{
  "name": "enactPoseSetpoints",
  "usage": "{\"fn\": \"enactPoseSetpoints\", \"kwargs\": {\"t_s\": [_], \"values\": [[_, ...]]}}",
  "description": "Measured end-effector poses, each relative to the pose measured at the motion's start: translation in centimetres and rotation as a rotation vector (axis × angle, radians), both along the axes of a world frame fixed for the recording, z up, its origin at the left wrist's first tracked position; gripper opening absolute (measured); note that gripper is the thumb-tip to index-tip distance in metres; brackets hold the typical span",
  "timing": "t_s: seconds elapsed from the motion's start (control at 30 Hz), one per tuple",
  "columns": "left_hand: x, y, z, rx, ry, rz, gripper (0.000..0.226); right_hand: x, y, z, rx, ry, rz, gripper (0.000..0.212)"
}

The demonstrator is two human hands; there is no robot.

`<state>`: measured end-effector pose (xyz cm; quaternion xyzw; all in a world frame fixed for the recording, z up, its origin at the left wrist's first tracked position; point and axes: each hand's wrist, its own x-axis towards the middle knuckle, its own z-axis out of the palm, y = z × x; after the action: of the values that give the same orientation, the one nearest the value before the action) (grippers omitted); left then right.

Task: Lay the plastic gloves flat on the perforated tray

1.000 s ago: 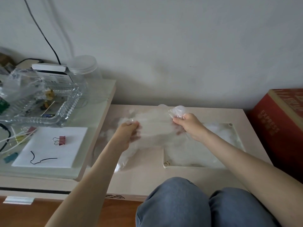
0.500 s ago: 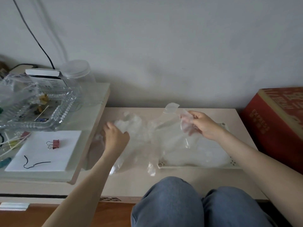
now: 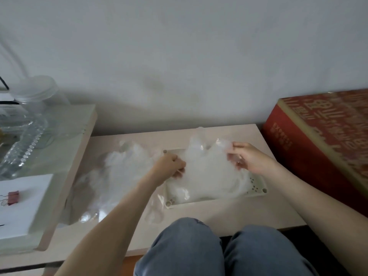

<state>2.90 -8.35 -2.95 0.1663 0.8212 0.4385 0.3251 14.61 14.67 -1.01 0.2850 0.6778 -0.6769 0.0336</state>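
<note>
my left hand (image 3: 170, 166) pinches the left edge of a glove (image 3: 209, 172) and my right hand (image 3: 251, 160) grips its right edge, stretching it over the tray (image 3: 258, 189). it drapes on the tray but the far side is lifted and crinkled, so it's not flat yet. a pile (image 3: 119, 168) of gloves waits just left on the table (image 3: 219, 214), so i judge most of the job is left

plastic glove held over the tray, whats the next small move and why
Probably lower both hands so the plastic glove settles onto the perforated tray, then let go. The left hand and right hand pinch its two ends, spreading it over the tray, but its far edge is raised and crumpled, so it is not yet flat.
</note>
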Motion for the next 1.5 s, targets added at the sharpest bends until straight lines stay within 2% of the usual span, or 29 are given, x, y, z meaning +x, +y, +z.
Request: {"fn": "enactPoseSetpoints", "kwargs": {"t_s": [0.13,0.3,0.4,0.47,0.53,0.63,0.67,0.73,0.83,0.87,0.93,1.07,1.2,1.27,1.5], "values": [[-0.3,0.8,-1.2,-0.108,0.091,-0.020,0.017,0.7,1.8,-1.5,0.060,-0.117,-0.043,0.008],[-0.6,2.1,-1.8,-0.322,0.288,-0.058,0.015,0.7,2.3,-3.2,0.180,-0.118,-0.008,0.007],[-0.6,2.5,-2.4,-0.424,0.405,-0.045,0.031,0.4,1.9,-3.8,0.263,-0.125,0.025,0.005],[0.0,2.5,-2.8,-0.481,0.590,-0.026,0.044,0.1,1.6,-4.3,0.242,-0.107,0.026,0.005],[0.7,2.4,-3.0,-0.451,0.871,-0.050,0.053,-0.2,1.3,-4.5,0.240,-0.093,0.028,0.007],[1.3,2.6,-3.8,-0.197,1.141,-0.295,0.051,-0.5,0.9,-4.5,0.185,-0.090,-0.012,0.003],[1.3,2.6,-4.2,-0.174,1.138,-0.444,0.052,-0.5,0.9,-4.5,0.154,-0.088,-0.028,0.010],[1.5,2.6,-5.2,-0.258,1.060,-0.685,0.061,-0.5,1.2,-4.7,0.136,-0.103,0.004,0.031],[1.3,2.5,-6.9,-0.451,0.970,-0.762,0.081,-0.2,1.5,-4.6,0.181,-0.156,0.172,0.074],[1.2,2.7,-7.3,-0.487,0.939,-0.759,0.086,-0.2,1.5,-4.7,0.187,-0.166,0.223,0.077],[1.1,3.0,-8.0,-0.522,0.861,-0.746,0.091,0.0,1.3,-4.8,0.222,-0.181,0.314,0.072],[0.8,3.0,-8.3,-0.548,0.787,-0.713,0.092,0.1,0.5,-4.2,0.213,-0.201,0.429,0.089],[1.0,3.1,-8.0,-0.555,0.754,-0.695,0.074,0.0,-0.5,-3.8,0.162,-0.164,0.422,0.090],[1.1,3.2,-8.0,-0.555,0.751,-0.681,0.072,-0.2,-0.6,-3.7,0.147,-0.142,0.407,0.092],[1.0,3.4,-8.2,-0.557,0.742,-0.669,0.070,-0.3,0.3,-2.5,0.071,-0.121,0.417,0.076]]}}
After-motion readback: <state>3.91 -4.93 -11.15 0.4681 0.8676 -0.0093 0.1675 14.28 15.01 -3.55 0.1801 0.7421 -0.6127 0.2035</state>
